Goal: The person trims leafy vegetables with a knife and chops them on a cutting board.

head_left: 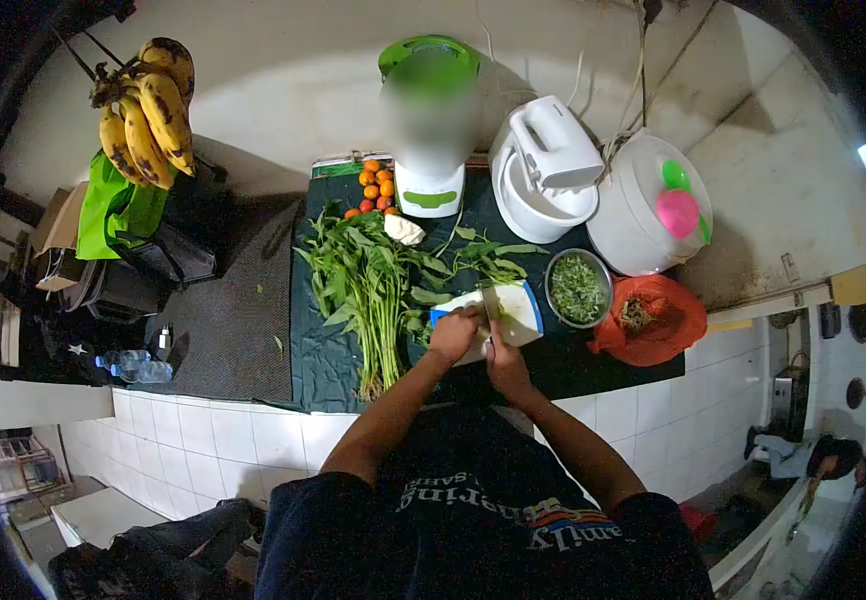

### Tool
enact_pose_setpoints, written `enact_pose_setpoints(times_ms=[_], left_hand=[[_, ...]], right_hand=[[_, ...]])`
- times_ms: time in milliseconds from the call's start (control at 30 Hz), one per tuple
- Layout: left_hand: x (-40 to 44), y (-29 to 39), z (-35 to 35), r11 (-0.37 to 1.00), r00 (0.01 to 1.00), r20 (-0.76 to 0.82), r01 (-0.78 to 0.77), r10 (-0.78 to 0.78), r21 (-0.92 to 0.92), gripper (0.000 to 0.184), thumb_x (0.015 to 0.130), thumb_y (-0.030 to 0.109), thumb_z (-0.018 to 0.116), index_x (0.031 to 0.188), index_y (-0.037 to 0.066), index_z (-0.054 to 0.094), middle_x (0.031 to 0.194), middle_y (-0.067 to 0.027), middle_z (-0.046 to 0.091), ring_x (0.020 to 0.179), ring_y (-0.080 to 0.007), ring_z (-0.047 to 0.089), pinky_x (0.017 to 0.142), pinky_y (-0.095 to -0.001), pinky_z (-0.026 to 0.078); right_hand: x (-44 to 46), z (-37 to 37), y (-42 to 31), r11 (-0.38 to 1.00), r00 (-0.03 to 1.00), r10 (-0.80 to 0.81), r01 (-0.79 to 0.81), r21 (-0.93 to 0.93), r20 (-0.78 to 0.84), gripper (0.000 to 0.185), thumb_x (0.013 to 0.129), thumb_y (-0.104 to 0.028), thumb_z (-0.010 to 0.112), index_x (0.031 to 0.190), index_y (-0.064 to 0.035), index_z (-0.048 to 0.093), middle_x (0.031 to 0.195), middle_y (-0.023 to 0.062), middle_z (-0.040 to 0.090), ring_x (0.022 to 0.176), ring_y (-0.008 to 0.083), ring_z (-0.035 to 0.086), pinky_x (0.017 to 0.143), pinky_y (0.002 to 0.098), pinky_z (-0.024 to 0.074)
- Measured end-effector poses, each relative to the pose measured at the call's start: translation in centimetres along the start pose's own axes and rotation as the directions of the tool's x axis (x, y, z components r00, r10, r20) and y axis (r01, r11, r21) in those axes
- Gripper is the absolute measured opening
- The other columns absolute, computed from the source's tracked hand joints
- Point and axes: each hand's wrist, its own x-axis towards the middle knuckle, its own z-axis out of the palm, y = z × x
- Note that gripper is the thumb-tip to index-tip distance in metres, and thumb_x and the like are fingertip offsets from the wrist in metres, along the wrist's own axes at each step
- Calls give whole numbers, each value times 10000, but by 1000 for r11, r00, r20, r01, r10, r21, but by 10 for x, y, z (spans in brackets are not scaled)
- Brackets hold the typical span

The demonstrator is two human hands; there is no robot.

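A knife (491, 302) is in my right hand (506, 366), its fingers wrapped round the handle and its blade over the white cutting board (525, 318) with a blue edge. My left hand (457, 334) is closed on the board just left of the blade, holding leafy greens that its fingers mostly hide. Loose green leaves (488, 262) lie behind the board. A large bunch of long-stemmed leafy greens (363, 285) spreads to the left. To the right stands a metal bowl (551, 296) of chopped greens (580, 287).
An orange-red plastic bag (668, 335) with scraps lies at the right edge. Behind are a white stand mixer (543, 205), a white round container (633, 215), a green-and-white appliance (430, 188), orange fruits (369, 178) and a white lump (404, 230). Bananas (161, 110) hang upper left.
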Motion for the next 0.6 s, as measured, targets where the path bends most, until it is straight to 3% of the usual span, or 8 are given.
enact_pose_setpoints(times_ms=[133, 200, 333, 400, 600], left_hand=[[3, -7, 13, 995, 1000, 19, 2, -4, 103, 234, 849, 144, 568, 1040, 117, 700, 1043, -94, 659, 981, -302, 660, 769, -415, 572], [2, -8, 15, 996, 997, -61, -33, 38, 79, 195, 808, 137, 593, 961, 137, 713, 1058, -61, 655, 964, -281, 665, 757, -418, 577], [3, -6, 13, 995, 1000, -12, -24, 25, 100, 196, 809, 127, 589, 963, 131, 710, 1051, -61, 656, 979, -277, 664, 748, -410, 580], [2, -2, 6, 992, 999, 37, -7, 2, 127, 266, 862, 160, 559, 1089, 139, 697, 1060, -111, 665, 958, -301, 675, 739, -438, 571], [2, -3, 7, 998, 999, 8, 31, -32, 62, 288, 870, 165, 553, 1132, 114, 660, 1068, -132, 663, 955, -315, 672, 716, -440, 572]], right_hand=[[15, -15, -15, 993, 992, 88, -81, -86, 87, 568, 969, -165, 502, 1481, 12, 330, 773, 308, 622, 715, 487, 615, 684, 559, 483], [13, -24, -25, 985, 975, 168, -162, -53, 148, 562, 975, -172, 490, 1479, 18, 330, 748, 300, 618, 704, 485, 615, 680, 551, 484], [-7, -7, -8, 997, 992, 82, -81, -16, 97, 552, 980, -168, 483, 1482, 7, 335, 744, 295, 618, 695, 481, 614, 671, 543, 486], [-10, 3, 0, 999, 999, -39, 40, 37, -3, 595, 968, -150, 500, 1507, 2, 300, 734, 294, 612, 641, 468, 610, 600, 549, 484], [17, -8, -10, 996, 995, 83, -82, -23, 55, 588, 984, -161, 480, 1518, -16, 280, 758, 291, 621, 673, 460, 620, 629, 560, 481]])
